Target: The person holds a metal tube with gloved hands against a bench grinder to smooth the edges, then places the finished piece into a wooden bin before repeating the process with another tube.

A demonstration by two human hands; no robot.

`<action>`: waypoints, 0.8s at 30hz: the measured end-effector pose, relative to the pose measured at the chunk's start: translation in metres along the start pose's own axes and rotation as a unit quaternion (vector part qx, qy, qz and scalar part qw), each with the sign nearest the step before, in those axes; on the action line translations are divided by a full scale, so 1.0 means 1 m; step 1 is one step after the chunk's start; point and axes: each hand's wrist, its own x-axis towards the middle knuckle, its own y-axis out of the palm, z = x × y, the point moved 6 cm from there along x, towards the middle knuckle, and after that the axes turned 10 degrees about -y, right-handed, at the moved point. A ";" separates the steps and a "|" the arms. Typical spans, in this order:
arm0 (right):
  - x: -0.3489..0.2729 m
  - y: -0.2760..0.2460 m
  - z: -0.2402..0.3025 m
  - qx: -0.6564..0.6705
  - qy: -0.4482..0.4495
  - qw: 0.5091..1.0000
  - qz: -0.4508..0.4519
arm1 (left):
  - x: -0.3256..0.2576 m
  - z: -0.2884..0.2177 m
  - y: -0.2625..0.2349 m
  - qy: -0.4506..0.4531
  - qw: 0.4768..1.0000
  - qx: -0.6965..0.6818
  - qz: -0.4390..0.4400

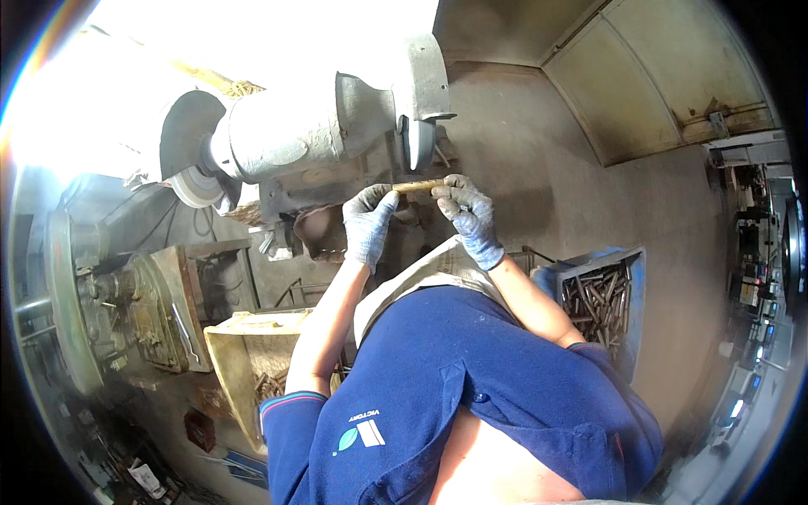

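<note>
Left hand [369, 224], right hand [473, 220]: gloved fingers pinch opposite ends of brass-coloured rod [417, 186], just nearside of grinding wheel [420, 145]; blue crate [636, 299] right of wheel.

Blue shirt [404, 345], grey-blue gloves [368, 236]

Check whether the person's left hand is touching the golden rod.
Touching. The head view shows the gloved left hand with its thumb and fingers closed on the left end of the golden rod.
</note>
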 end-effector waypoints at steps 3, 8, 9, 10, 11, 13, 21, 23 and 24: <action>-0.001 -0.002 -0.019 0.070 0.042 0.996 -0.030 | 0.018 0.014 0.003 0.014 0.997 -0.073 0.015; 0.006 -0.023 -0.027 -0.011 0.034 0.999 -0.037 | 0.031 0.017 0.029 -0.013 0.997 -0.077 0.011; 0.008 -0.023 -0.028 -0.008 0.051 0.998 -0.032 | 0.034 0.021 0.029 -0.012 0.997 -0.073 0.004; 0.008 -0.023 -0.030 -0.016 0.050 0.998 -0.028 | 0.034 0.021 0.031 -0.013 0.998 -0.067 -0.002; 0.007 -0.022 -0.032 -0.024 0.050 0.998 -0.023 | 0.034 0.019 0.030 -0.003 0.999 -0.048 -0.012; 0.008 -0.018 -0.032 -0.054 0.047 0.997 -0.011 | 0.031 0.015 0.026 -0.011 0.997 -0.069 -0.032; 0.012 0.013 -0.037 -0.070 0.036 0.997 0.011 | 0.041 0.029 -0.015 -0.001 0.995 -0.089 -0.050; 0.010 0.009 -0.043 -0.075 0.052 0.996 0.003 | 0.041 0.024 -0.010 -0.003 0.996 -0.073 -0.044; 0.008 0.002 -0.047 -0.082 0.066 0.994 -0.006 | 0.042 0.024 -0.002 -0.007 0.997 -0.066 -0.038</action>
